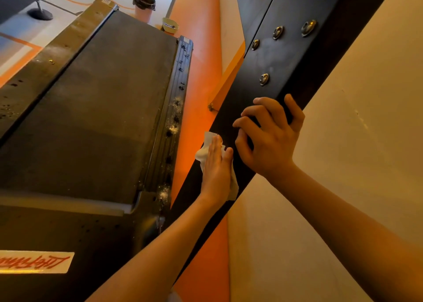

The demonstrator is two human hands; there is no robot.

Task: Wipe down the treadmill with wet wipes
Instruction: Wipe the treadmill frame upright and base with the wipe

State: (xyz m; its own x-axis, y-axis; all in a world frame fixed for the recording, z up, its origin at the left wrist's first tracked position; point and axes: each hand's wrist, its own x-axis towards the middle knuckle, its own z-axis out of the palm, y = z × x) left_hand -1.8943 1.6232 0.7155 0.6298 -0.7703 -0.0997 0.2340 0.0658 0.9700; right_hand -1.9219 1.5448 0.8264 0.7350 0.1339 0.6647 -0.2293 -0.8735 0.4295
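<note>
Wiping of treadmill upright [270, 57] is under way: wet wipe [204, 150] is pressed to it by flat-fingered left hand [217, 166], right hand [270, 139] curled round it just above; upward strokes seem needed next.

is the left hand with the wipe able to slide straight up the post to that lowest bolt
Probably not straight up: the right hand grips the post just above the left hand and wipe, between them and the lowest bolt.
</note>
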